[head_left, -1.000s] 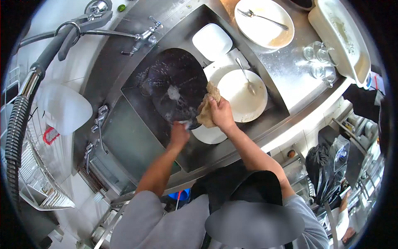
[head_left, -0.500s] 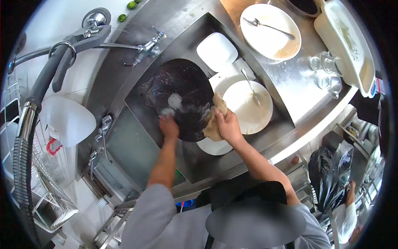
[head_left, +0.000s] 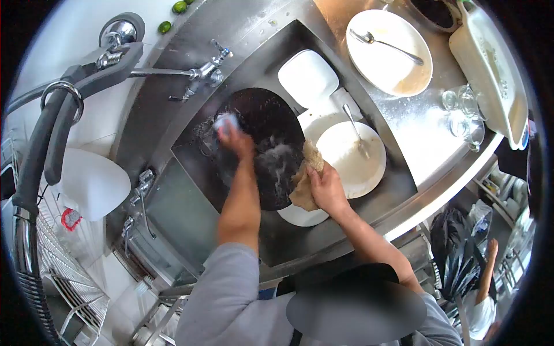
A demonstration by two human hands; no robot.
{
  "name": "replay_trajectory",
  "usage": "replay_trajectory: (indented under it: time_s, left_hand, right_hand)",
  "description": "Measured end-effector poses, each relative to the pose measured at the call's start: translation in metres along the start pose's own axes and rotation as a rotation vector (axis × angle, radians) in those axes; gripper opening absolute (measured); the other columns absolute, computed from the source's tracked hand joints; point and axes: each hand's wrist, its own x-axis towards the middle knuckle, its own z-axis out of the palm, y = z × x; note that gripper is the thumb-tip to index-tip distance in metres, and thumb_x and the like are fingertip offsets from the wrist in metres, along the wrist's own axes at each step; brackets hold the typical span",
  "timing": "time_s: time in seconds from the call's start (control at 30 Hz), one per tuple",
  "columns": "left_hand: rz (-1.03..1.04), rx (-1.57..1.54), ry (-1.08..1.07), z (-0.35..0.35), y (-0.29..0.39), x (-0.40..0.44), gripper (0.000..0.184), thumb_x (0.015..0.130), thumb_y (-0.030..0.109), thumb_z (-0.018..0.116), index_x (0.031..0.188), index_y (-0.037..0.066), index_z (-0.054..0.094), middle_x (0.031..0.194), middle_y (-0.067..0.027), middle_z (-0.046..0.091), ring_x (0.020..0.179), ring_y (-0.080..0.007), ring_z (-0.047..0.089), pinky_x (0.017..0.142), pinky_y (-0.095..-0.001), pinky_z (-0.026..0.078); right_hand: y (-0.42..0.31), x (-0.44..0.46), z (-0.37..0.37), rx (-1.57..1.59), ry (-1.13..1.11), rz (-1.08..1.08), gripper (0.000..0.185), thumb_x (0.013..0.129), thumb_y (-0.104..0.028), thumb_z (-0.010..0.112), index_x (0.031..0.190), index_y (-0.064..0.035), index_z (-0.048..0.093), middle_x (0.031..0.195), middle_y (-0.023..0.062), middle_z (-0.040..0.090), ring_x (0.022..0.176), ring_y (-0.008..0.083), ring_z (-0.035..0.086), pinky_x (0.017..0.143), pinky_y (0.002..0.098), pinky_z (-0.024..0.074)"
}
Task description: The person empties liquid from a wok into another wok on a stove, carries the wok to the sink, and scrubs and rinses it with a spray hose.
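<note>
A large round dark pan [head_left: 271, 124] lies in the steel sink, with soapy streaks across its surface. On the pan's upper left part, the fingers of my left hand [head_left: 236, 141] are closed over a pale bluish-white scrubbing pad [head_left: 225, 122], blurred a little by motion. My right hand [head_left: 330, 189] grips a tan cloth [head_left: 306, 193] at the pan's right edge; whether a handle is under the cloth is hidden. Right beside that hand, a round white bowl [head_left: 369, 164] holds a spoon [head_left: 353, 124]. Part of a white plate [head_left: 303, 216] shows below the pan.
A square white dish [head_left: 308, 78] stands in the sink's far corner. An oval plate [head_left: 398, 69] with a spoon, glass cups [head_left: 461, 101] and a cream baking dish [head_left: 490, 75] occupy the right counter. A tap [head_left: 205, 72] and spray hose [head_left: 34, 179] are leftward. Another person's arm [head_left: 487, 271] shows lower right.
My left hand has moved from the pan's lower left edge up onto its upper left part. My right hand keeps hold of the cloth at the right edge. The view has shifted slightly.
</note>
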Motion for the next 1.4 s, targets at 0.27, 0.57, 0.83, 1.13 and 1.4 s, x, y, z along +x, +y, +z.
replay_trajectory:
  time_s: [0.27, 0.57, 0.83, 1.13, 1.4]
  left_hand:
    - [-0.316, 0.041, 0.024, -0.051, -0.009, -0.037, 0.042, 0.086, 0.000, 0.060, 0.127, 0.003, 0.053, 0.118, -0.0216, 0.052, 0.107, -0.0368, 0.053, 0.092, -0.0423, 0.045]
    - [0.298, 0.232, -0.549, 0.012, 0.073, -0.055, 0.039, 0.079, 0.000, 0.063, 0.117, 0.001, 0.060, 0.115, -0.0190, 0.055, 0.111, -0.0341, 0.053, 0.094, -0.0446, 0.044]
    - [0.086, 0.361, 0.046, 0.042, 0.041, 0.024, 0.060, 0.075, -0.011, 0.059, 0.131, 0.011, 0.054, 0.123, -0.0211, 0.044, 0.115, -0.0382, 0.047, 0.099, -0.0454, 0.040]
    - [0.041, -0.043, -0.912, -0.022, 0.152, -0.115, 0.054, 0.081, -0.004, 0.062, 0.133, 0.007, 0.054, 0.121, -0.0150, 0.053, 0.120, -0.0304, 0.051, 0.104, -0.0378, 0.041]
    - [0.071, 0.354, -0.436, -0.055, 0.042, -0.026, 0.052, 0.081, -0.001, 0.060, 0.131, 0.014, 0.056, 0.119, -0.0224, 0.051, 0.110, -0.0386, 0.052, 0.095, -0.0470, 0.042]
  right_hand:
    - [-0.007, 0.012, -0.009, 0.045, 0.011, 0.019, 0.029, 0.095, -0.018, 0.053, 0.109, 0.0067, 0.059, 0.093, 0.0273, 0.066, 0.093, 0.0438, 0.063, 0.084, 0.0445, 0.0488]
    - [-0.010, 0.021, -0.008, -0.094, 0.062, -0.024, 0.027, 0.094, -0.018, 0.055, 0.103, 0.0071, 0.058, 0.093, 0.0312, 0.064, 0.092, 0.0494, 0.060, 0.080, 0.0514, 0.0480]
    - [-0.003, 0.024, -0.010, -0.073, 0.033, -0.068, 0.026, 0.091, -0.017, 0.058, 0.102, 0.0068, 0.058, 0.093, 0.0319, 0.063, 0.091, 0.0506, 0.060, 0.079, 0.0525, 0.0490]
    - [0.011, 0.034, -0.016, -0.188, 0.094, -0.012, 0.026, 0.092, -0.019, 0.056, 0.103, 0.0052, 0.059, 0.093, 0.0320, 0.063, 0.093, 0.0497, 0.060, 0.081, 0.0535, 0.0479]
    - [0.017, 0.025, -0.008, -0.119, 0.136, -0.028, 0.026, 0.092, -0.018, 0.056, 0.104, 0.0050, 0.057, 0.091, 0.0319, 0.063, 0.093, 0.0492, 0.060, 0.081, 0.0536, 0.0475]
